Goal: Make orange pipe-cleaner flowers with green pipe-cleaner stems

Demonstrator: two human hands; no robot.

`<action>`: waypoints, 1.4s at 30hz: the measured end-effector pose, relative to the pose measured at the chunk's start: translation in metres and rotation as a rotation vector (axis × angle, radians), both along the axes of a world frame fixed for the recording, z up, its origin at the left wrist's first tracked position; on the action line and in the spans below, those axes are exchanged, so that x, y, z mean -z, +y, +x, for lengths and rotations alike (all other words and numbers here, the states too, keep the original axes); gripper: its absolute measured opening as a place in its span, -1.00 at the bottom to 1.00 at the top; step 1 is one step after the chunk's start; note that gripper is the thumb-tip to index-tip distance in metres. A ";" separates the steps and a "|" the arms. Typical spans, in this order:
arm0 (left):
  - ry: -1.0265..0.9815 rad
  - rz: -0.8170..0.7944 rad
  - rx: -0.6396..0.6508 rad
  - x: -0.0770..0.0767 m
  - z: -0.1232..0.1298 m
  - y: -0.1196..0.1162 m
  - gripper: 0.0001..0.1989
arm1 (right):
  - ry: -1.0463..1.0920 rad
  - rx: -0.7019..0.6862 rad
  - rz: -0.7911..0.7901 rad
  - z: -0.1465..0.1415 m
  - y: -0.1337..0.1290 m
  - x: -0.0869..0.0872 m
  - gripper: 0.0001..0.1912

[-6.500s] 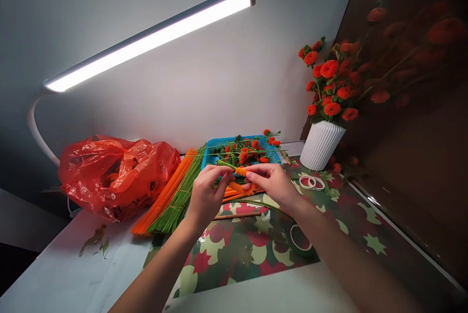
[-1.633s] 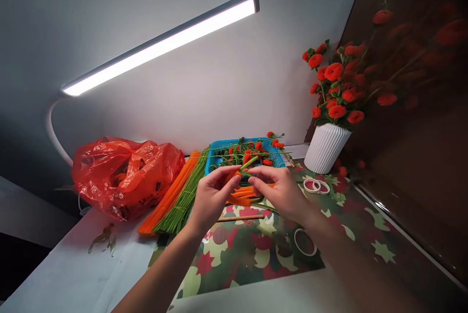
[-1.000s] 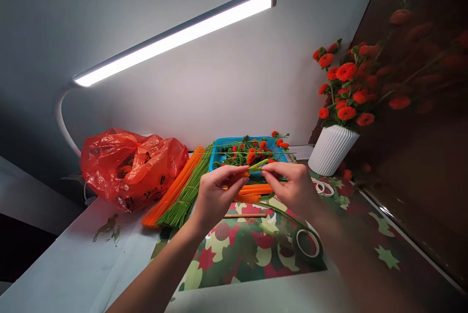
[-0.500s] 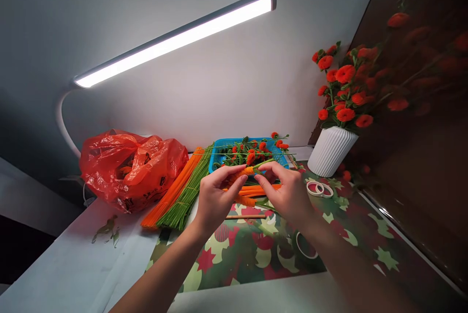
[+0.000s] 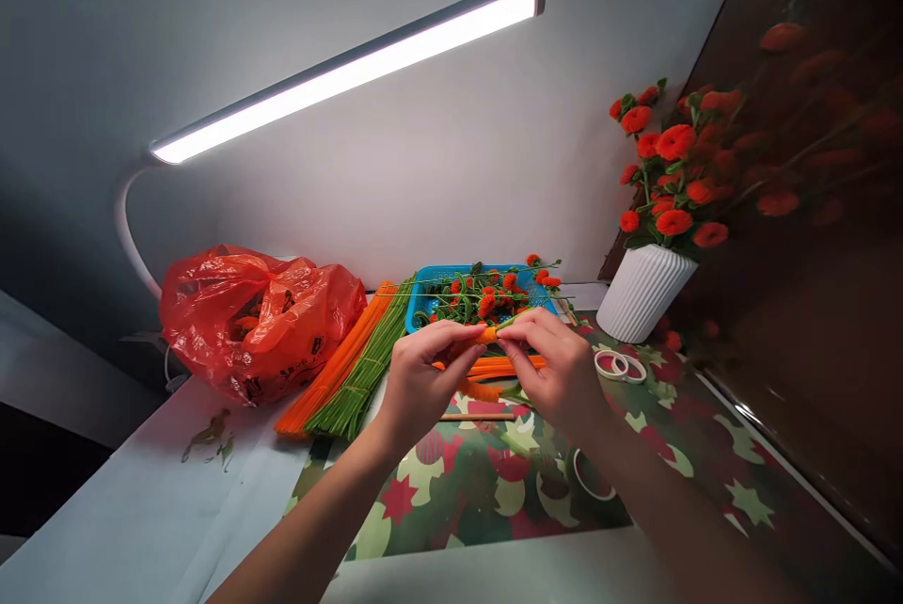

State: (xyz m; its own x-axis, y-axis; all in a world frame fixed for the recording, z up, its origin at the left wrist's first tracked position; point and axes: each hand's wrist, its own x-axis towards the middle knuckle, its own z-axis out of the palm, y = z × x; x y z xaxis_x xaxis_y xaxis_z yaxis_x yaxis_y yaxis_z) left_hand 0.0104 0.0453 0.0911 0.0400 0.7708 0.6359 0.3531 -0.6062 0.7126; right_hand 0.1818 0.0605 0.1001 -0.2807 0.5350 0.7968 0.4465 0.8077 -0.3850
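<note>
Both hands meet above the camouflage-patterned mat [image 5: 472,500]. My left hand [image 5: 427,373] pinches the orange part of a small fuzzy piece [image 5: 488,335]. At its green end, my right hand [image 5: 554,364] grips with thumb and fingers. Below the hands lies another orange piece with a green stem [image 5: 483,391], beside loose orange stems [image 5: 504,366] and a thin wooden stick [image 5: 478,417]. Just behind the hands is a blue basket [image 5: 423,289] holding green stems and red-orange flowers [image 5: 486,305].
At left are a red plastic bag [image 5: 246,331] and bundles of orange stems [image 5: 331,369] and green stems [image 5: 363,373]. White tape rings [image 5: 610,365] and a white flower vase [image 5: 643,295] stand right. A lamp [image 5: 353,68] hangs above.
My fingertips have drawn closer together around the orange piece, and less of it shows. The whole view has shifted slightly.
</note>
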 end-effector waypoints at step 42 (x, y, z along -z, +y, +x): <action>-0.015 0.013 -0.057 0.013 -0.005 0.013 -0.84 | 0.304 -0.017 -0.350 -0.003 0.025 0.023 -0.90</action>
